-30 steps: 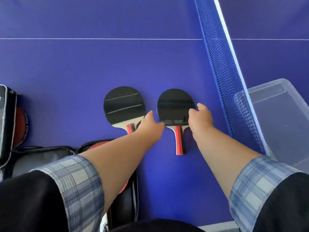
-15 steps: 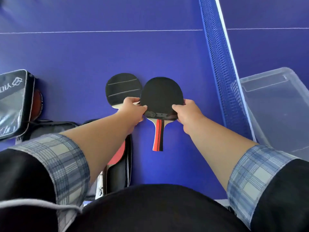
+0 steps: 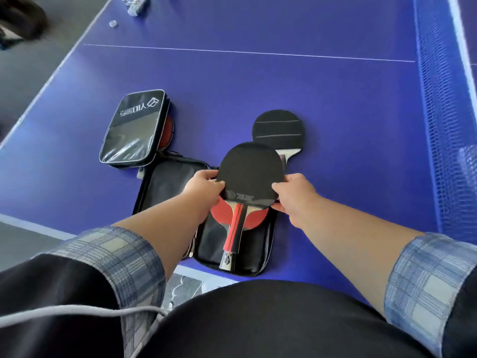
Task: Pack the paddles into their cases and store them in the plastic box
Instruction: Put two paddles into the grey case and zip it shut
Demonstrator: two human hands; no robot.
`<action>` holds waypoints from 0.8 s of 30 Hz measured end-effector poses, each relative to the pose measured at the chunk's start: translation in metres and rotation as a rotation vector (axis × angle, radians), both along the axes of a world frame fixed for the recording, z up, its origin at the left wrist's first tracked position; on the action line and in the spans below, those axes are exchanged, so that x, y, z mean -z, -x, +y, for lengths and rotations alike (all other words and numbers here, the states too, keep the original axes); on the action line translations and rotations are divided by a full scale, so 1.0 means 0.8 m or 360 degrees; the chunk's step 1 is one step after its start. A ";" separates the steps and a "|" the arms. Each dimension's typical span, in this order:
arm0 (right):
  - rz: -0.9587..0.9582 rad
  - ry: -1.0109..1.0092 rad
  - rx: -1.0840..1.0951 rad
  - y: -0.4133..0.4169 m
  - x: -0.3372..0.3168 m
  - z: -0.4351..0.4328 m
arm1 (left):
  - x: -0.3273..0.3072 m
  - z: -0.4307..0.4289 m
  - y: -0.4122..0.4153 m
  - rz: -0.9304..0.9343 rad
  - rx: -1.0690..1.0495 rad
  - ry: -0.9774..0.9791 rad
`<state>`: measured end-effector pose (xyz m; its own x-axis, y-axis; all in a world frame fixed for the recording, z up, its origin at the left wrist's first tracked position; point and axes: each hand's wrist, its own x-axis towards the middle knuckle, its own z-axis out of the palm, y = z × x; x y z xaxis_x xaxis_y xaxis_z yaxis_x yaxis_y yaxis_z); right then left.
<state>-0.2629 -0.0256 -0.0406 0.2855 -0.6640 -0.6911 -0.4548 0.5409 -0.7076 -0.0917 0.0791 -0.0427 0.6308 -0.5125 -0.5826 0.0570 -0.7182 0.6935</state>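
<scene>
I hold a black-faced paddle [image 3: 249,171] by both edges of its blade, my left hand [image 3: 205,188] on the left edge and my right hand [image 3: 294,196] on the right. It hovers over an open black case [image 3: 255,257] near the table's front edge, where a red-faced paddle [image 3: 219,213] lies under it. A second black-faced paddle [image 3: 278,130] rests flat on the table just beyond. Further left a closed black case [image 3: 134,127] lies on top of a red paddle [image 3: 168,131]. The plastic box [image 3: 467,161] is barely visible behind the net at the right edge.
The blue table-tennis table [image 3: 258,81] has its net [image 3: 444,99] running along the right side. The table's left edge and grey floor [image 3: 33,63] lie to the left. Small clear objects [image 3: 134,5] sit at the far corner.
Both hands lifted the black-faced paddle from the table and carried it left and toward me, over the open case. My view swung left, so the plastic box slid almost out of sight.
</scene>
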 end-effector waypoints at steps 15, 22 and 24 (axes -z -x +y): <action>0.0532 0.0139 0.0184 -0.028 0.042 0.113 | 0.070 0.031 -0.043 -0.0064 0.0386 -0.0078; 0.0571 0.0199 0.0069 -0.034 0.052 0.121 | 0.073 0.041 -0.038 -0.0304 0.0483 -0.0077; 0.0580 0.0220 0.0071 -0.036 0.054 0.122 | 0.076 0.042 -0.037 -0.0325 0.0483 -0.0078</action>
<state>-0.2343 0.0717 -0.0838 0.0066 -0.7640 -0.6452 -0.6679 0.4769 -0.5714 -0.0618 0.1129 -0.1032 0.5602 -0.6688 -0.4887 -0.3000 -0.7137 0.6329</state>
